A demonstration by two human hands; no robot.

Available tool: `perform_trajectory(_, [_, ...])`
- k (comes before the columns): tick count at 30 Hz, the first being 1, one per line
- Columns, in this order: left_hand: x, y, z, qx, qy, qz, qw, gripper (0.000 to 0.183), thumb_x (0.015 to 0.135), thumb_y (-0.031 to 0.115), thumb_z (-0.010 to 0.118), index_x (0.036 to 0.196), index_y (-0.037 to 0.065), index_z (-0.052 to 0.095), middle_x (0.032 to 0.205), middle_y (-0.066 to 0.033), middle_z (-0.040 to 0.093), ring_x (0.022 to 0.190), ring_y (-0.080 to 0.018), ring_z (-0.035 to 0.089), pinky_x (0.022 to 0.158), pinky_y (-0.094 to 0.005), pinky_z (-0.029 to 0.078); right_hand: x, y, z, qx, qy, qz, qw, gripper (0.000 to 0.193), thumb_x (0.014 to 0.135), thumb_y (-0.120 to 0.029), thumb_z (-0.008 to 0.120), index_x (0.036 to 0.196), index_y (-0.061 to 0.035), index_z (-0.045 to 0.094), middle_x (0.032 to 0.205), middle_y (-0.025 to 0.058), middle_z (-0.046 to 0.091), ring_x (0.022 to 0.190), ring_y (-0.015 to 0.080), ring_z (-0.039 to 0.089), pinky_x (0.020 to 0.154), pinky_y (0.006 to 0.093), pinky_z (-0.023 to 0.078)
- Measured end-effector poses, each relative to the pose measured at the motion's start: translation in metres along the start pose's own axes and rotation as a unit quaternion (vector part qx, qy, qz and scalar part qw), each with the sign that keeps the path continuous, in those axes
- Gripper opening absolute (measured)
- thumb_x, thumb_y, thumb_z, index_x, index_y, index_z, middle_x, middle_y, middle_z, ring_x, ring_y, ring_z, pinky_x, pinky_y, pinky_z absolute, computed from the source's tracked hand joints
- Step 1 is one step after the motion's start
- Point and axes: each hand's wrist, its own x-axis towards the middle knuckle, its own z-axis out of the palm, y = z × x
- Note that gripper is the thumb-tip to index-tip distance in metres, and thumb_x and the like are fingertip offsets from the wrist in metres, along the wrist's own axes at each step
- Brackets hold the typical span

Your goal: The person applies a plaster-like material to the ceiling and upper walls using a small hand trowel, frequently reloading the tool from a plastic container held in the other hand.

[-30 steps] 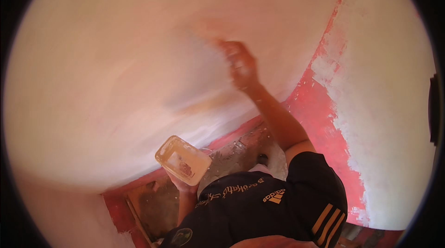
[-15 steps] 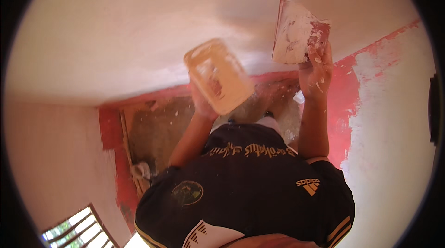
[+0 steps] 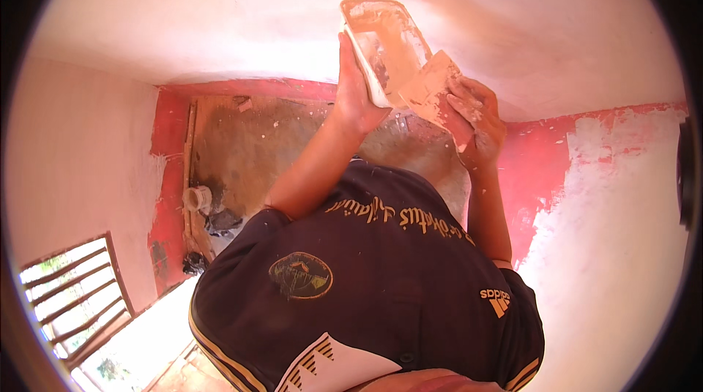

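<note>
My left hand [image 3: 355, 95] grips a rectangular plastic tub [image 3: 406, 44] by its side and lower end. The tub is tilted, its inside facing me, with pale putty smeared over the bottom and walls. In my right hand [image 3: 480, 125] is a flat, squarish putty spreader [image 3: 433, 90], reddish and coated with pale putty. Its far edge lies at the tub's lower right rim; whether it touches the rim I cannot tell. Putty spots my right fingers. Both hands are in front of the whitish wall [image 3: 242, 19].
A red band [image 3: 256, 88] runs along the foot of the wall above the brown, spattered floor [image 3: 256, 136]. To the right stands a side wall [image 3: 600, 194] with ragged white over red. At left are a small bucket [image 3: 196, 198], dark rags [image 3: 222, 222] and a barred window [image 3: 77, 293].
The spreader has come down and left from the wall to the tub. My left hand has raised the tub and moved it right, tilting it. My view has shifted.
</note>
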Motion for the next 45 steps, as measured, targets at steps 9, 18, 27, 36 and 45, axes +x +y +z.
perform_trajectory(9, [-0.01, -0.003, 0.01, 0.027, 0.023, 0.039, 0.999, 0.079, 0.1, 0.072, 0.023, 0.15, 0.014, 0.04, 0.144, -0.0087, 0.052, 0.131, -0.0293, 0.052, 0.11, -0.0487, 0.043, -0.007, -0.02, -0.001, 0.062, -0.011, -0.046, 0.997, 0.024, 0.079, -0.008, 0.075, 0.101, -0.0013, 0.076, 0.113, 0.015, 0.075, 0.114, 0.0329, 0.063, 0.096, 0.0401, 0.052])
perform_trajectory(18, [-0.049, -0.081, 0.032, 0.031, 0.068, 0.074, 0.994, 0.08, 0.1, 0.073, 0.018, 0.15, 0.015, 0.039, 0.144, -0.0097, 0.052, 0.129, -0.0305, 0.053, 0.107, -0.0509, 0.045, -0.054, -0.044, -0.076, 0.155, -0.059, -0.041, 0.985, 0.023, 0.078, -0.011, 0.08, 0.099, -0.0019, 0.076, 0.112, 0.0148, 0.075, 0.11, 0.0321, 0.063, 0.093, 0.0418, 0.052])
perform_trajectory(27, [-0.049, -0.106, 0.003, 0.06, 0.106, 0.171, 0.978, 0.078, 0.099, 0.074, 0.021, 0.152, 0.019, 0.036, 0.147, -0.0065, 0.047, 0.133, -0.0286, 0.048, 0.109, -0.0512, 0.044, -0.085, -0.028, -0.086, 0.271, -0.071, -0.071, 0.957, 0.024, 0.08, -0.012, 0.078, 0.101, -0.0012, 0.075, 0.115, 0.016, 0.074, 0.109, 0.0336, 0.063, 0.092, 0.0433, 0.051])
perform_trajectory(36, [-0.059, -0.101, 0.004, 0.113, 0.085, 0.249, 0.958, 0.078, 0.099, 0.074, 0.024, 0.155, 0.019, 0.03, 0.149, -0.0056, 0.044, 0.136, -0.0274, 0.046, 0.112, -0.0476, 0.041, -0.087, -0.007, -0.08, 0.234, 0.089, 0.088, 0.964, 0.025, 0.091, -0.007, 0.068, 0.115, 0.0003, 0.071, 0.113, 0.0172, 0.073, 0.108, 0.0309, 0.065, 0.091, 0.0406, 0.053])
perform_trajectory(45, [-0.071, -0.1, 0.008, 0.179, 0.121, 0.28, 0.935, 0.087, 0.097, 0.075, 0.029, 0.158, 0.015, 0.02, 0.158, -0.008, 0.034, 0.145, -0.0269, 0.035, 0.119, -0.0447, 0.033, -0.072, 0.005, -0.05, 0.254, 0.122, 0.367, 0.887, 0.025, 0.097, -0.002, 0.063, 0.12, 0.0075, 0.063, 0.111, 0.0138, 0.069, 0.093, 0.0134, 0.065, 0.077, 0.0244, 0.053])
